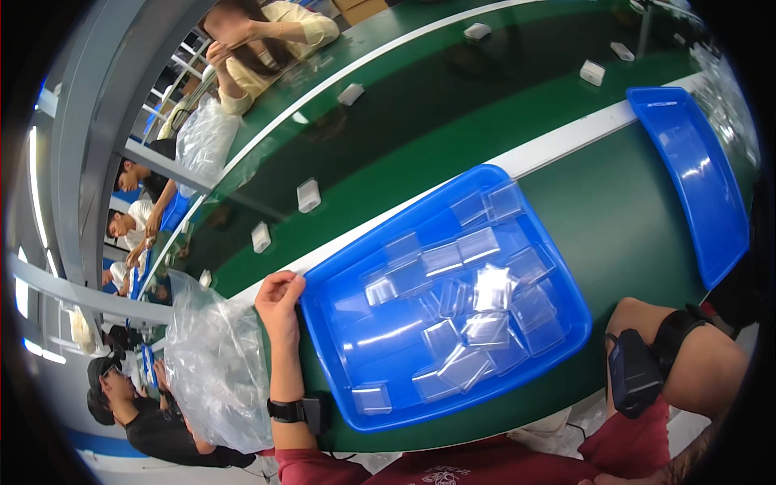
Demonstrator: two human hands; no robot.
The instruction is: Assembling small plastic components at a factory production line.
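Observation:
My left hand [279,293] is at the left corner of a blue plastic tray [330,380], its fingers curled and its thumb close to the rim. Whether something small is pinched in it, I cannot make out. Several clear plastic cases [442,260] lie loosely in the tray, some overlapping, mostly toward its right half. My right hand [624,317] is bent down near the table's right front edge, apart from the tray. A black device strapped to that wrist hides its fingers.
Beyond the tray runs a green conveyor belt [420,153] carrying scattered small clear cases [308,196], bordered by a white rail [558,145]. A second blue tray [707,190] stands at right. A clear plastic bag [214,364] hangs at left. Other people work along the belt.

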